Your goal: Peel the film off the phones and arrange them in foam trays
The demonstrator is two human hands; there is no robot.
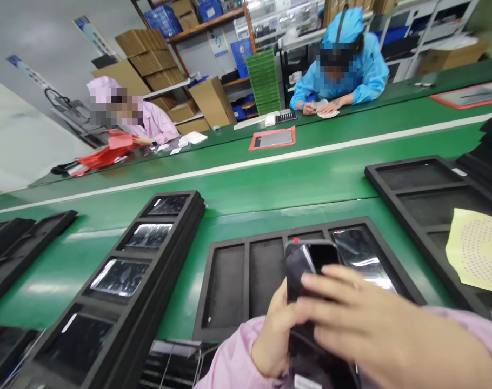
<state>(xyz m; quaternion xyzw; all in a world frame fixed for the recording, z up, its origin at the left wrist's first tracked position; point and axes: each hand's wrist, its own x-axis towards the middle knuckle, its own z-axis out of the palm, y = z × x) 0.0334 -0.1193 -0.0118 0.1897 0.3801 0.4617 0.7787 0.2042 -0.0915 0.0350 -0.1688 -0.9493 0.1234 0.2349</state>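
Both my hands are low in the middle of the head view, around a black phone [308, 259] held upright. My left hand [272, 337] grips its lower part from the left. My right hand [367, 324] lies across its front, fingers pressed on it. Behind the phone sits a black foam tray [225, 286] with slots; one right slot holds a glossy phone [357, 254].
A stack of black trays [128, 292] with phones stands at left, another black tray [424, 189] with a yellow dotted sheet [479, 248] at right. Across the green conveyor [270, 183], a person in pink [148, 121] and a person in blue [351, 70] work.
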